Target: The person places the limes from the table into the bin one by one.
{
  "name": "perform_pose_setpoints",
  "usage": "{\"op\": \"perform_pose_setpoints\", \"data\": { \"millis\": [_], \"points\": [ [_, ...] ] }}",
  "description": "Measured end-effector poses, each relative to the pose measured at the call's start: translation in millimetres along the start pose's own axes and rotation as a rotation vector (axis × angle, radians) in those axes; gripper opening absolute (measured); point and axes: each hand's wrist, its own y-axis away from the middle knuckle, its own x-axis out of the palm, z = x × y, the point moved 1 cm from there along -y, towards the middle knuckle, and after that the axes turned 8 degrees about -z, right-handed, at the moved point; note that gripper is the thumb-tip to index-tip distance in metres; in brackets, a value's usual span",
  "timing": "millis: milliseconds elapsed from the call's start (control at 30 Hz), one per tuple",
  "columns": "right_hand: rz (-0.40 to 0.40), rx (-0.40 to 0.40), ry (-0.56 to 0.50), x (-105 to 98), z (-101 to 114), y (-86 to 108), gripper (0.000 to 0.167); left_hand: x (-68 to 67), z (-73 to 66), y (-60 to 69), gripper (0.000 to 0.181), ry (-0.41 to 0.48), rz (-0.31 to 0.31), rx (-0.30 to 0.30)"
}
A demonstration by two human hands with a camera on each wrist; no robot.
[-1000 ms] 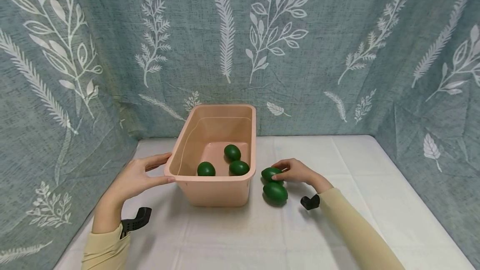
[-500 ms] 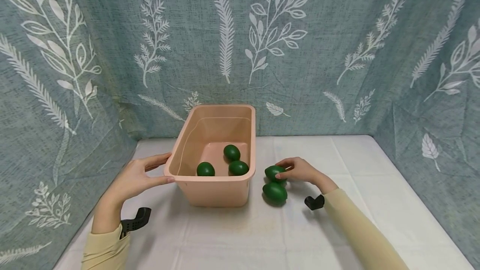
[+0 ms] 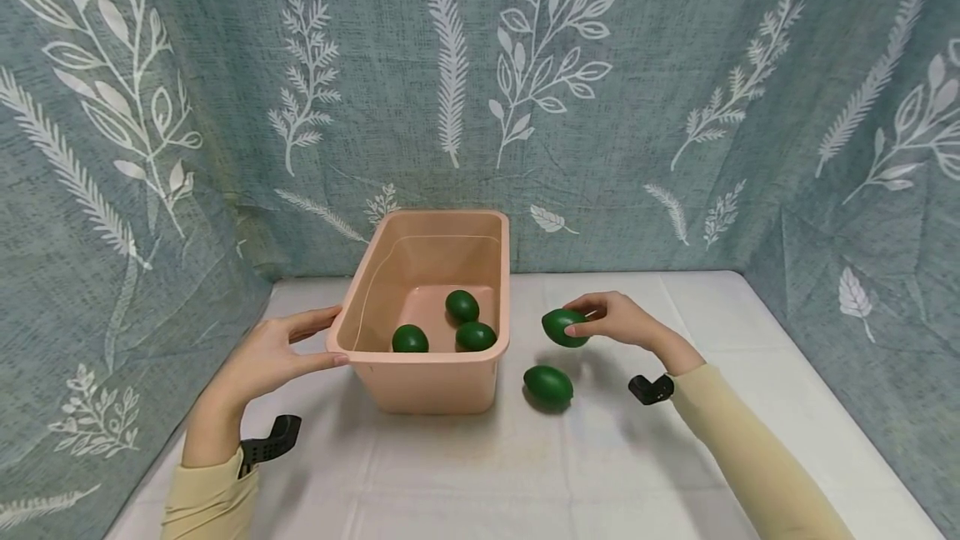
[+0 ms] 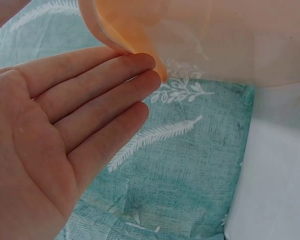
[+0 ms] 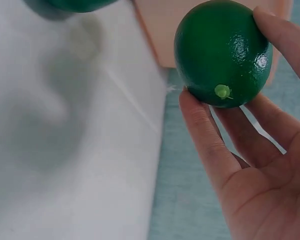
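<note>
My right hand (image 3: 621,322) holds a glossy green lime (image 3: 561,327) just above the table, to the right of a pink plastic bin (image 3: 427,388). In the right wrist view, thumb and fingers pinch that lime (image 5: 220,50), its pale stem end facing the camera. A second lime (image 3: 548,387) lies on the cloth between the bin and me, to the right. Inside the bin rest three limes, one (image 3: 410,338) at the left and two at the right. My left hand (image 3: 262,357) touches the bin's near left corner, its fingers (image 4: 105,95) straight along the rim.
White cloth (image 3: 450,473) covers the table. Blue-green curtains (image 3: 630,148) with white leaf prints enclose the back and both sides. A black wrist camera mount (image 3: 651,390) juts from the right sleeve, another (image 3: 273,440) from the left.
My right hand has lifted the lime off the table and moved it slightly right and away from the other lime. The left hand stays at the bin's corner.
</note>
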Motion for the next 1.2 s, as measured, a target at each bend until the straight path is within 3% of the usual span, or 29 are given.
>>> {"op": "perform_pose_setpoints", "data": {
  "millis": [267, 667, 1200],
  "points": [
    [-0.004, -0.006, 0.018, -22, 23, -0.6, 0.052, -0.4, -0.5, 0.7, 0.071, 0.01, 0.008, -0.01],
    [-0.003, -0.064, 0.091, -51, 63, -18.5, 0.056, -0.7, 1.6, -1.2, 0.07, 0.015, 0.002, 0.004],
    [0.026, -0.152, 0.137, -46, 125, -42.6, 0.053, -0.2, 1.7, -1.5, 0.07, 0.009, -0.001, 0.009]
  ]
}}
